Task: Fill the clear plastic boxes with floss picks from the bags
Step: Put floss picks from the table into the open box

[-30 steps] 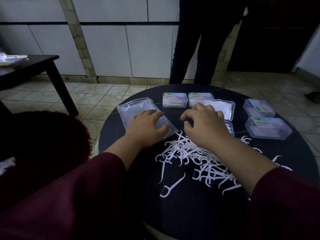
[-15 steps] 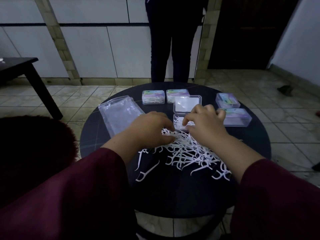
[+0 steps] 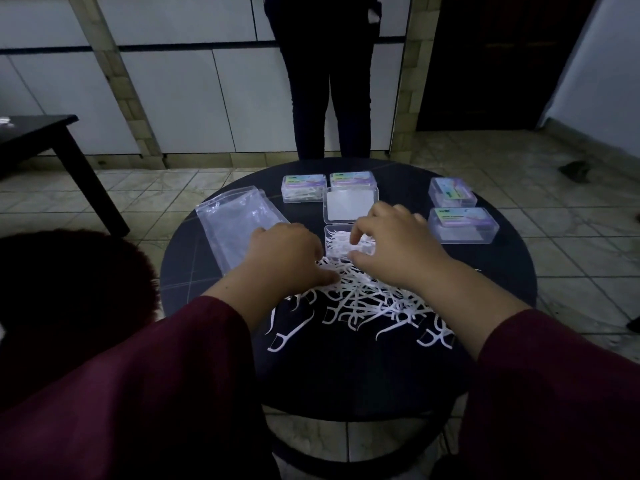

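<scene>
Floss picks (image 3: 367,299) heaped mid-desk: light, springy, prone to tangling; pinch by handles. Left hand (image 3: 287,258) curled into the heap, right hand (image 3: 391,244) pinching picks over the open box (image 3: 348,242).

Closed boxes (image 3: 462,225) and bag (image 3: 235,223) flank open box (image 3: 346,244).

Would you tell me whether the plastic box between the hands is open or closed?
Open: the plastic box shows loose floss picks inside, and its lid lies flipped back behind it.

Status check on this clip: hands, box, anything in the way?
Both hands curled in picks. Open box part filled, lid up. Empty bag left, clear of box.
</scene>
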